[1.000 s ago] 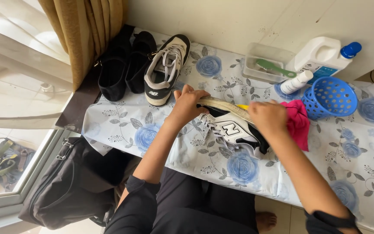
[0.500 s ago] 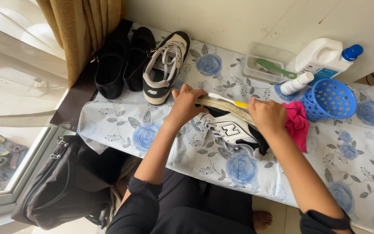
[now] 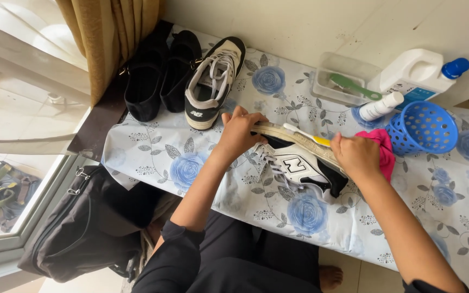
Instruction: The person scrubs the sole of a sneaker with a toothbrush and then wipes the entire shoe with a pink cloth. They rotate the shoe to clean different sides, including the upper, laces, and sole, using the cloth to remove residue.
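Observation:
A white and black sneaker (image 3: 294,165) lies on its side on the flowered tablecloth (image 3: 153,146), sole turned up toward the wall. My left hand (image 3: 238,132) grips the toe end of its sole. My right hand (image 3: 357,155) holds a toothbrush (image 3: 306,135) with a white and yellow handle laid along the sole, and rests at the heel end. A pink cloth (image 3: 384,153) sits under and behind my right hand.
The matching sneaker (image 3: 213,81) and a pair of black shoes (image 3: 156,73) stand at the back left by a curtain (image 3: 109,38). A clear tub with a green brush (image 3: 346,81), a white jug (image 3: 416,73), a small white bottle (image 3: 380,106) and a blue basket (image 3: 423,127) are at the back right. A black bag (image 3: 77,233) lies on the floor.
My hands and the sneaker stay in nearly the same place. The view has shifted slightly, and my right hand has moved a little along the sole.

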